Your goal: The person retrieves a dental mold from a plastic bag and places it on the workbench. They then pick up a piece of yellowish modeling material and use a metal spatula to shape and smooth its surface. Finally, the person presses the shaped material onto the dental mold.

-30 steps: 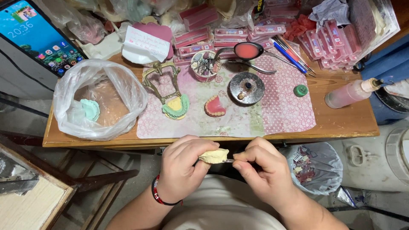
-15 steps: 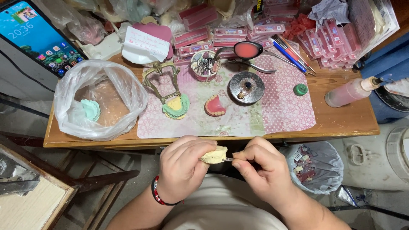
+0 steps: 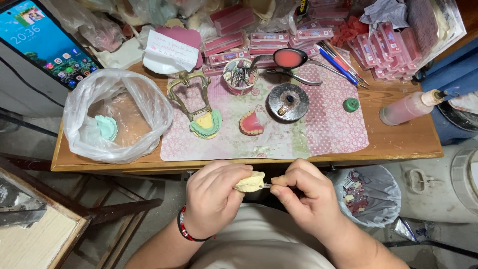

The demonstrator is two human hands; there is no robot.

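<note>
Barely any change: my left hand [image 3: 215, 199] still clasps the pale yellow plaster dental cast [image 3: 250, 182]; right hand [image 3: 304, 198] at 3 o'clock keeps pinching a thin metal tool [image 3: 267, 185] against it — carving continues.

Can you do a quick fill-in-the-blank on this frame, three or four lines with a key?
1. The left hand holds a pale yellow cast, and its wrist wears a red and black ____.
2. The right hand puts a thin ____ tool to the cast.
3. The pink denture lies on the ____ patterned mat.
4. The clear plastic bag holds a mint ____ mould.

Missing words: bracelet; metal; pink; green
</note>
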